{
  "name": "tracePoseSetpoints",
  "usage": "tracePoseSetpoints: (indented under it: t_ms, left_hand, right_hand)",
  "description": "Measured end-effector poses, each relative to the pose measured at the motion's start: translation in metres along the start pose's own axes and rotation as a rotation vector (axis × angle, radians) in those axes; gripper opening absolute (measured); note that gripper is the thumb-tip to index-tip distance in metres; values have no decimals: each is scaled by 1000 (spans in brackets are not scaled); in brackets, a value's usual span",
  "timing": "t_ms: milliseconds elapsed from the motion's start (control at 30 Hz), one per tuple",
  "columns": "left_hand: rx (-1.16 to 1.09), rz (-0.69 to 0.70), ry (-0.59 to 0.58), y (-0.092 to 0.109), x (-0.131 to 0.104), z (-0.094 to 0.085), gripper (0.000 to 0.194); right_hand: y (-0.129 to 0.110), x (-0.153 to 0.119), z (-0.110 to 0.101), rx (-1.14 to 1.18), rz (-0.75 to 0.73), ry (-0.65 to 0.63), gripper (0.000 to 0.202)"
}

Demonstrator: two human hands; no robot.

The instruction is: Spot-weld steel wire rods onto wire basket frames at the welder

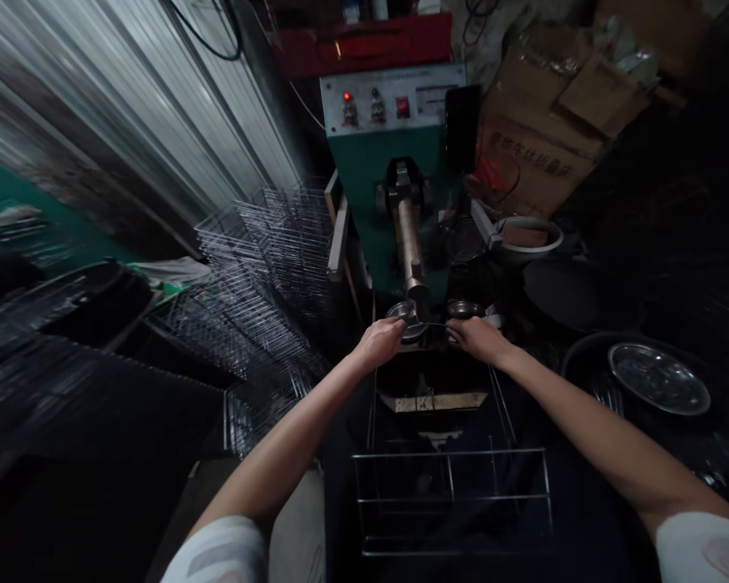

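Note:
A wire rack (401, 456) of thin metal rods stretches from my lap forward to the machine. My left hand (380, 343) is closed on the rack's far end at the left, and my right hand (479, 338) pinches it at the right. A thin wire spans the gap between my fingers. Just above that wire is the tip of a spot welder's metal electrode arm (409, 239), jutting from the green machine (364, 182). Whether the tip touches the wire I cannot tell. Small metal bowls (465, 308) sit right behind my hands.
To the left, several wire grid baskets (261, 267) are stacked in a leaning pile. On the right are a round metal tray (659, 379), a white basin (556, 243) and a cardboard box (522, 138). The machine's control panel (394, 101) shows a lit red lamp.

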State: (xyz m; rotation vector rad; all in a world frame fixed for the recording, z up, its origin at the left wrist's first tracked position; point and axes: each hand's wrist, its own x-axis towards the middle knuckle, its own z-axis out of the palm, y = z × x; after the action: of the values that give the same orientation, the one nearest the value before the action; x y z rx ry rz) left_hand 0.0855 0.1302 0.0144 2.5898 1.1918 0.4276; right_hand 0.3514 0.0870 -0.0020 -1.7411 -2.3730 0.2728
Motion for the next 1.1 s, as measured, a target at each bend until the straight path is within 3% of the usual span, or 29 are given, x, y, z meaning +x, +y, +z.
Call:
tracePoseSetpoints:
  t_ms: [333, 600, 1100]
  left_hand:
    - [-55, 35, 70, -2, 0, -11, 18]
    - [-103, 62, 98, -4, 2, 1, 18]
    - [-144, 78, 129, -12, 4, 0, 17]
  right_hand:
    - [4, 13, -13, 186, -163, 25, 23]
    - [10, 16, -10, 187, -142, -24, 22]
    - [4, 19, -17, 230, -108, -15, 20]
